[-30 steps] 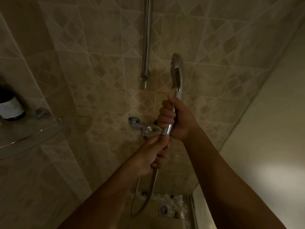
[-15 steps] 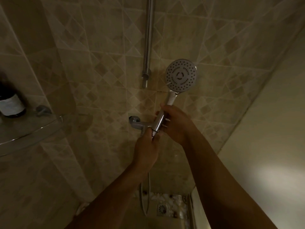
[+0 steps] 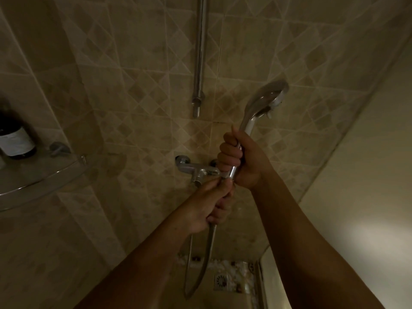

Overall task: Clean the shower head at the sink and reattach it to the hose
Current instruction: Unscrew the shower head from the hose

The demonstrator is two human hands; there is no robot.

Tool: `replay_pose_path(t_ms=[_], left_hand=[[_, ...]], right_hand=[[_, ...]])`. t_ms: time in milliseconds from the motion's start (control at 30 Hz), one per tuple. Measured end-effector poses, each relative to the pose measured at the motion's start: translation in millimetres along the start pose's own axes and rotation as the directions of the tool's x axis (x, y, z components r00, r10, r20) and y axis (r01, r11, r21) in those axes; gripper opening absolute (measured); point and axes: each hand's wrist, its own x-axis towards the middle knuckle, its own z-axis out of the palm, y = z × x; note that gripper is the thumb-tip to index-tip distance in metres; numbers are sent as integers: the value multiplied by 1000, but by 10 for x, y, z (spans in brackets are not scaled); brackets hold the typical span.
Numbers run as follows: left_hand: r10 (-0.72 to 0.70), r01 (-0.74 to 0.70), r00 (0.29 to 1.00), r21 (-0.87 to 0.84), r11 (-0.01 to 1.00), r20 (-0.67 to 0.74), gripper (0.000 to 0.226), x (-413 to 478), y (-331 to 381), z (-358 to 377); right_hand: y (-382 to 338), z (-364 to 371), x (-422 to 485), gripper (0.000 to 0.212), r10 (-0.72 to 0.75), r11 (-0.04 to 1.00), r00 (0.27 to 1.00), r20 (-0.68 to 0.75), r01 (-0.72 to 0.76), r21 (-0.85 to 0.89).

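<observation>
A chrome shower head [image 3: 265, 101] stands upright in front of the tiled wall, its spray face turned away to the right so I see its back. My right hand [image 3: 243, 161] is wrapped around its handle. Just below, my left hand [image 3: 209, 204] pinches the end of the metal hose [image 3: 207, 262] against the bottom of the handle. The joint itself is hidden by my fingers. The hose hangs down in a loop toward the floor.
A chrome mixer tap [image 3: 196, 170] sits on the wall right behind my hands. A vertical riser rail [image 3: 200, 59] ends above it. At the left, a glass corner shelf [image 3: 42, 177] carries a dark bottle [image 3: 15, 139]. A floor drain [image 3: 221, 281] lies below.
The shower head has turned about its handle: edge-on, then spray face toward me, now its back toward me. My right hand re-gripped the handle. My left hand stayed on the hose end.
</observation>
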Motion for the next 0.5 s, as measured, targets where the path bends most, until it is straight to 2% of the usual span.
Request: replay_pose_path(t_ms=[67, 133, 200, 267, 333, 400, 467, 500], left_hand=[[9, -8, 999, 22, 1000, -35, 37, -4, -7, 14], [76, -55, 980, 120, 991, -185, 30, 17, -44, 34], [211, -104, 915, 303, 947, -343, 24, 60, -82, 39], [354, -72, 815, 526, 847, -459, 22, 96, -110, 24], [444, 1, 732, 652, 758, -517, 19, 98, -126, 16], [510, 96, 688, 761, 642, -517, 18, 82, -150, 5], [577, 178, 660, 846, 502, -481, 18, 74, -193, 3], [599, 191, 652, 865, 465, -465, 19, 70, -208, 12]], right_hand=[[-4, -13, 5, 34, -6, 999, 1000, -6, 5, -51], [6, -22, 22, 24, -28, 989, 991, -129, 10, -145], [36, -29, 41, 16, -88, 975, 959, -269, 27, -222], [69, -40, 58, 23, -134, 962, 932, -335, 41, -270], [113, -17, 59, 18, -153, 951, 929, -337, 46, -305], [153, 13, 58, 11, -164, 954, 911, -379, 49, -295], [183, 44, 70, 11, -158, 970, 878, -451, 53, -237], [197, 59, 80, 13, -150, 977, 868, -473, 55, -208]])
